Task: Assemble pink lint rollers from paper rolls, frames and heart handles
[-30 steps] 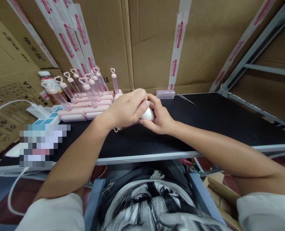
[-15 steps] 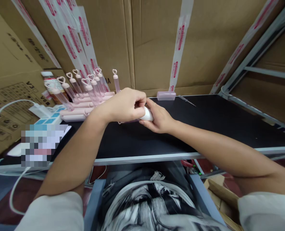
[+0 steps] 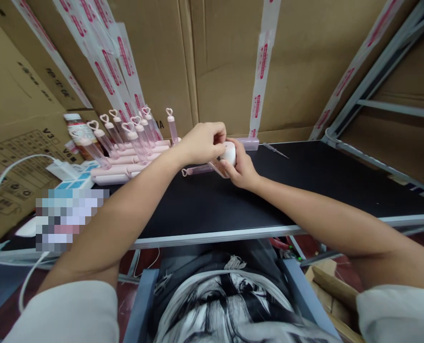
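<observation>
A small white-and-pink device point(image 3: 229, 153) is in my right hand point(image 3: 244, 166), whose fingers wrap round its far and near sides. My left hand point(image 3: 205, 143) is closed in a pinch at the device's left edge; anything between its fingertips is too small to make out. Just below my left hand, a clear pink tube with a heart-shaped end point(image 3: 199, 169) lies over the black table. Several similar heart-topped tubes point(image 3: 136, 138) stand on pink bases at the left, and a single one point(image 3: 172, 127) stands near my left wrist.
A clear pink holder point(image 3: 251, 144) and a thin screwdriver-like tool point(image 3: 276, 150) lie at the black table's point(image 3: 305, 181) back edge. At the left are a bottle point(image 3: 81, 136), a power strip point(image 3: 85, 177) and a white cable. Cardboard stands behind.
Both hands have moved slightly right and up with the device. More of its rounded white face shows, and the heart-ended tube below my left hand is now in view.
</observation>
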Action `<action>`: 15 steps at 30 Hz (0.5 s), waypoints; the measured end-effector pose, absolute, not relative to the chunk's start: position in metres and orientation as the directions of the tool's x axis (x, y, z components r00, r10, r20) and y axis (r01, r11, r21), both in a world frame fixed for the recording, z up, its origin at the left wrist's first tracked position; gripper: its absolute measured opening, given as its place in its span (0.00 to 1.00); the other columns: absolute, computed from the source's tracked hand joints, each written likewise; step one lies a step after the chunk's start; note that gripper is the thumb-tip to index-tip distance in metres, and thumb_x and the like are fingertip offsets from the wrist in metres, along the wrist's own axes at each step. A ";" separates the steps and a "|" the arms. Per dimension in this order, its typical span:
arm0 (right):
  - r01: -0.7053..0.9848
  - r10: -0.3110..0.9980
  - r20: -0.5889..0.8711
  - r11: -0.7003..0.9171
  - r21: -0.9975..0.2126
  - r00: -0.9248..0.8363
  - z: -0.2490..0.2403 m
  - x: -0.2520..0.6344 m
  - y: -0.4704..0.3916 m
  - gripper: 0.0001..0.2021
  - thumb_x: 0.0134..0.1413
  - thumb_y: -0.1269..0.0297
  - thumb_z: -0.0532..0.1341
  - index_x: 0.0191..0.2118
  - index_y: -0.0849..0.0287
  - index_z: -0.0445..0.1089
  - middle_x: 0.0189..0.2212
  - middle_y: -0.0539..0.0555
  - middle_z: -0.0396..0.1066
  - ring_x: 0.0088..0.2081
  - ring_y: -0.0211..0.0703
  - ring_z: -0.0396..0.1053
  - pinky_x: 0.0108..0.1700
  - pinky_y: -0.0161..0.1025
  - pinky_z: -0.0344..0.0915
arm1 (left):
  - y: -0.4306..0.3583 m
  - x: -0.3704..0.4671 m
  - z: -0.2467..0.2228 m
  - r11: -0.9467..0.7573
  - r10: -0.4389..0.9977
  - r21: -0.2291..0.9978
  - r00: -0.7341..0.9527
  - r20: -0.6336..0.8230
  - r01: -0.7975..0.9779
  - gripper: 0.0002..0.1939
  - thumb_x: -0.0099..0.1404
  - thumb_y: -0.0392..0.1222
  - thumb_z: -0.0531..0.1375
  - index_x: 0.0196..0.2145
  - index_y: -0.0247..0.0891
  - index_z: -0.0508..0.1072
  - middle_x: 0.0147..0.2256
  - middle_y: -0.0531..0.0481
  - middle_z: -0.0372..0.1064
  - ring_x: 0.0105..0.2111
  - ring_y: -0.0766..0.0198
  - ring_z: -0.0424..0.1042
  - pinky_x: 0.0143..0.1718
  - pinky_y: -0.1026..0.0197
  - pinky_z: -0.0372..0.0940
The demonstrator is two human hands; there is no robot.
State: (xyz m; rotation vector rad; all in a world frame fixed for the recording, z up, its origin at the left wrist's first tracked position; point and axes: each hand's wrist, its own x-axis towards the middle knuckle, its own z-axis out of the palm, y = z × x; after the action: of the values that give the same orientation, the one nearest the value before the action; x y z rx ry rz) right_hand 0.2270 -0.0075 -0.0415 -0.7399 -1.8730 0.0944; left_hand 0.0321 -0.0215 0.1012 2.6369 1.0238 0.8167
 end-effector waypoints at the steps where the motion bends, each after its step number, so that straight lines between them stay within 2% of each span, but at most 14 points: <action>1: 0.431 0.567 0.797 0.785 -0.445 -0.209 -0.045 0.227 -0.003 0.38 0.71 0.36 0.57 0.73 0.57 0.53 0.64 0.70 0.72 0.57 0.64 0.77 0.59 0.60 0.74 | -0.014 0.032 0.093 -0.738 0.674 0.435 0.592 0.443 0.515 0.06 0.61 0.38 0.62 0.37 0.40 0.70 0.35 0.50 0.74 0.34 0.63 0.70 0.39 0.58 0.65; 4: 0.387 0.656 0.733 0.732 -0.560 -0.181 -0.052 0.226 0.010 0.40 0.68 0.33 0.58 0.71 0.58 0.54 0.63 0.69 0.71 0.58 0.63 0.75 0.62 0.60 0.71 | 0.002 0.025 0.061 -0.655 0.728 0.645 0.556 0.400 0.393 0.17 0.68 0.45 0.61 0.52 0.40 0.67 0.48 0.45 0.76 0.41 0.61 0.76 0.44 0.57 0.71; 7: 0.338 0.701 0.688 0.703 -0.625 -0.188 -0.055 0.224 0.016 0.43 0.65 0.30 0.59 0.70 0.58 0.55 0.62 0.69 0.71 0.57 0.63 0.75 0.62 0.61 0.70 | 0.004 0.013 0.033 -0.584 0.736 0.716 0.623 0.266 0.384 0.34 0.70 0.58 0.64 0.64 0.39 0.59 0.61 0.34 0.72 0.51 0.54 0.79 0.51 0.53 0.74; 10: 0.269 0.722 0.678 0.686 -0.676 -0.137 -0.052 0.225 0.019 0.42 0.64 0.29 0.60 0.69 0.56 0.56 0.60 0.67 0.71 0.55 0.60 0.75 0.61 0.60 0.72 | -0.007 0.004 0.023 -0.572 0.718 0.654 0.687 0.109 0.495 0.45 0.67 0.68 0.66 0.69 0.37 0.58 0.63 0.30 0.71 0.57 0.47 0.79 0.57 0.48 0.73; 12: 0.221 0.737 0.668 0.673 -0.706 -0.107 -0.048 0.229 0.020 0.41 0.64 0.29 0.61 0.68 0.54 0.56 0.57 0.65 0.72 0.51 0.57 0.75 0.57 0.58 0.74 | -0.019 0.005 0.026 -0.582 0.727 0.550 0.686 0.022 0.599 0.52 0.63 0.72 0.68 0.71 0.37 0.59 0.65 0.30 0.70 0.55 0.44 0.80 0.56 0.47 0.73; 15: 0.147 0.759 0.639 0.651 -0.745 -0.124 -0.039 0.238 0.020 0.40 0.64 0.30 0.62 0.68 0.52 0.54 0.51 0.60 0.73 0.42 0.53 0.76 0.48 0.54 0.77 | -0.038 0.012 0.036 -0.609 0.749 0.384 0.662 -0.010 0.694 0.56 0.59 0.77 0.68 0.72 0.39 0.61 0.67 0.32 0.67 0.54 0.42 0.80 0.54 0.48 0.73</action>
State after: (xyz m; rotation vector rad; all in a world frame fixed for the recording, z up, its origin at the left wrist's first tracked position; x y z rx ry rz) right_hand 0.2382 0.0196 -0.0390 -0.7559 -1.6406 0.6198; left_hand 0.0116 -0.0385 0.0358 2.5244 1.1411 0.2149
